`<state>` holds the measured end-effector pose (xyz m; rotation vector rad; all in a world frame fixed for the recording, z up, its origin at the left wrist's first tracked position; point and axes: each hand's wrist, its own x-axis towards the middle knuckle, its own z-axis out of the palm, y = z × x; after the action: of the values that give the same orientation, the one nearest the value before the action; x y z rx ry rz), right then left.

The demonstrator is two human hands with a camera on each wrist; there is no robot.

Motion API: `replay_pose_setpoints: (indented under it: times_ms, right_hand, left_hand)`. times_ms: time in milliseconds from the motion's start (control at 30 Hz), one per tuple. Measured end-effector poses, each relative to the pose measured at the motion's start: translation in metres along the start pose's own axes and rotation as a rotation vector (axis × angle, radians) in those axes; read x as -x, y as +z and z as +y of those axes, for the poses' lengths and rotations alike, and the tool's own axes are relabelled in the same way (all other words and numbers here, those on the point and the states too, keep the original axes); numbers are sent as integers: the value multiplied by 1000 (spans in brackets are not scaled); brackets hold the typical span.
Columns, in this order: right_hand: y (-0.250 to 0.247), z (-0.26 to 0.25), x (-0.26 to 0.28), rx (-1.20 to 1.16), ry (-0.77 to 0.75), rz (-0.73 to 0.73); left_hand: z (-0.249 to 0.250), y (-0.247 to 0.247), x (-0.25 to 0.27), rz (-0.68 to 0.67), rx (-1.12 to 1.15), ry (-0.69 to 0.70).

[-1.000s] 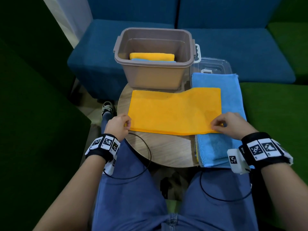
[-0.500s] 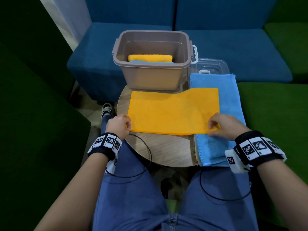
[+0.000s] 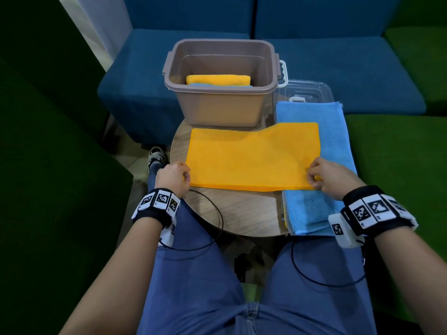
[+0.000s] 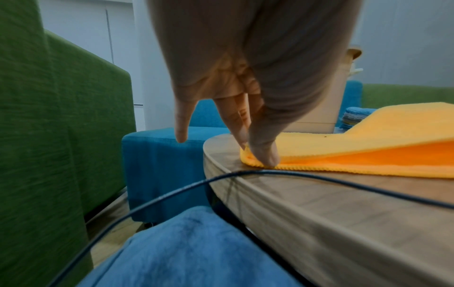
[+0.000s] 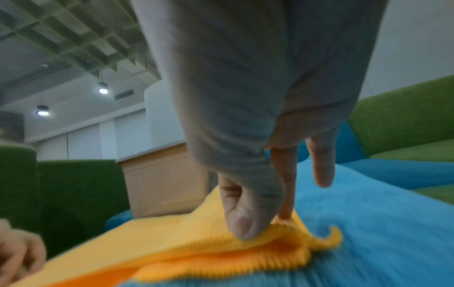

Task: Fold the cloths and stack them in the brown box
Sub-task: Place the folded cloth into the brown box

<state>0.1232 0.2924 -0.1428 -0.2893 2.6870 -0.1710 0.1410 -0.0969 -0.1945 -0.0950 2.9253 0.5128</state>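
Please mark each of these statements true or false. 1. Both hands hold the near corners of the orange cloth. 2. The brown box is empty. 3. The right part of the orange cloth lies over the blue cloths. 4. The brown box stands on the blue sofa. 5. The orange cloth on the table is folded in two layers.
1. True: the left hand and the right hand each pinch a near corner of the orange cloth.
2. False: the brown box already holds a folded orange cloth on top of a blue one.
3. True: it overlaps the stack of blue cloths.
4. False: it stands on the round wooden table.
5. True: the left wrist view shows two layers.
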Motion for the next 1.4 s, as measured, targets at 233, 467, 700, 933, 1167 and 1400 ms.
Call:
replay_pose_setpoints:
  times_ms: [233,467,700,933,1167,1400]
  right_hand:
    - [-4,-10,0,31,16,-9]
    - [-7,-37,-47,-178,21,107]
    - [30,-20,-56,-125,94,-17]
    - [37,-12,-59,-140,78,-21]
    - [40,-15,-62,-131,87,-40]
    - [41,-16,-62,-136,98,-31]
  left_hand:
    - [17,-17,1,-120,-113,-20]
    - [147,-17,-34,-153,-60,264]
    - [181,66,-63,-425,-88,241]
    - [93,43,-79,-300,-107,-38]
    - [34,19,-77,-117,-132,-365]
    - [174,54,-75,-210,-95,185]
